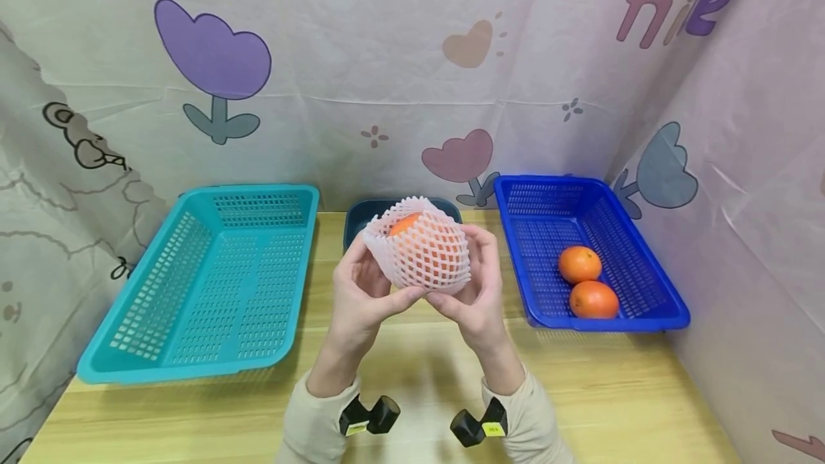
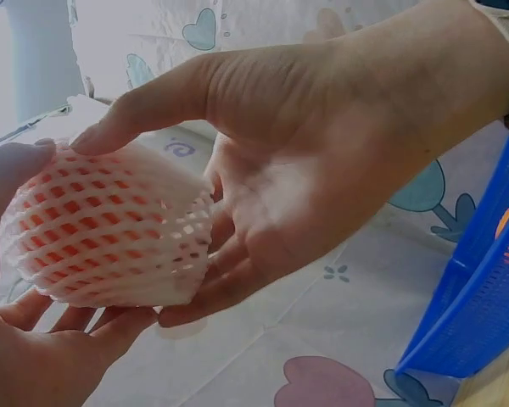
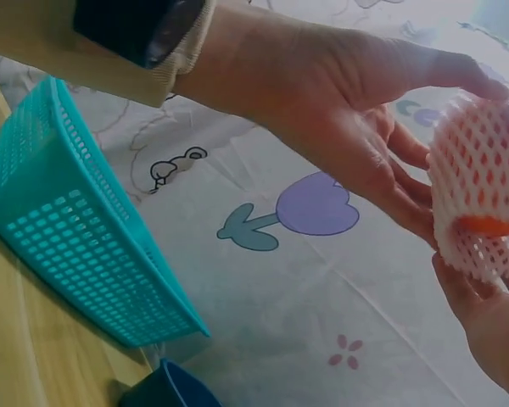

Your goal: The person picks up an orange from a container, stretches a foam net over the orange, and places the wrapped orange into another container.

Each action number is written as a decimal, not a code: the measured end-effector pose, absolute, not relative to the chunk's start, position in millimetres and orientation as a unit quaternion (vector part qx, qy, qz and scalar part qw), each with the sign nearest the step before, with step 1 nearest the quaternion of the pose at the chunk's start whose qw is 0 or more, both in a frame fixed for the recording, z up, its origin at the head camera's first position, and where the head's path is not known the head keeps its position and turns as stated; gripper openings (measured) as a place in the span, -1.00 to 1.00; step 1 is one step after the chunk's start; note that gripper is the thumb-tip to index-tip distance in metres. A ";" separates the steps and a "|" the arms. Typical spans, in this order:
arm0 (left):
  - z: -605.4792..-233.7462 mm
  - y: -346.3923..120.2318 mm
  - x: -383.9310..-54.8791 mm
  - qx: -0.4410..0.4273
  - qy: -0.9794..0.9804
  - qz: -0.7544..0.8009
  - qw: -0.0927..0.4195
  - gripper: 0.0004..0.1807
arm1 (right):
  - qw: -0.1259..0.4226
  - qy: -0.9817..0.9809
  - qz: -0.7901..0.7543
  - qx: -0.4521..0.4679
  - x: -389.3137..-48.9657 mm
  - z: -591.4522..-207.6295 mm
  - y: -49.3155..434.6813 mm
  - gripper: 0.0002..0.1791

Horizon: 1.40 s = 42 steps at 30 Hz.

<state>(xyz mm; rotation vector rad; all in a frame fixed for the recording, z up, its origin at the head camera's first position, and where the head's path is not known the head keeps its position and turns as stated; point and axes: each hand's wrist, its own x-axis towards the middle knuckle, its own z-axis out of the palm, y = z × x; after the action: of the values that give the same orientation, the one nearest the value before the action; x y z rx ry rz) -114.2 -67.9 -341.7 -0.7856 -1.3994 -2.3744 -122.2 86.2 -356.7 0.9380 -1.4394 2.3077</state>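
Note:
An orange (image 1: 405,224) sits inside a white foam net sleeve (image 1: 433,258), its bare top showing through the sleeve's open end. My left hand (image 1: 366,299) grips the sleeved fruit from the left and my right hand (image 1: 475,293) from the right. Both thumbs press the near side and their tips almost meet. The bundle is raised above the table, tilted with its opening away from me. In the left wrist view, the net (image 2: 110,229) lies between both hands, fingers beneath it. The right wrist view shows the orange (image 3: 485,225) through the sleeve's mouth.
A teal basket (image 1: 299,306) stands on the left of the wooden table (image 1: 412,364). On the right, a blue basket (image 1: 515,263) holds two bare oranges (image 1: 594,299). A small dark-blue container (image 1: 357,215) is partly hidden behind my hands. Printed curtains (image 1: 361,34) enclose the table.

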 end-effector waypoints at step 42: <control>-345.0 -66.3 -107.9 -0.244 -0.509 -0.811 0.155 -0.15 | 0.276 -0.420 0.771 0.391 -123.4 -351.0 95.8 -0.64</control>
<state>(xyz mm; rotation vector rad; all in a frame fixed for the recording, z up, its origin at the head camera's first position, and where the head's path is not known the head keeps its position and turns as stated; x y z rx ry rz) -107.9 -66.3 -345.0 -0.6998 -1.4598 -2.3228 -123.4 95.8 -351.0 1.0509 -1.1292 2.0709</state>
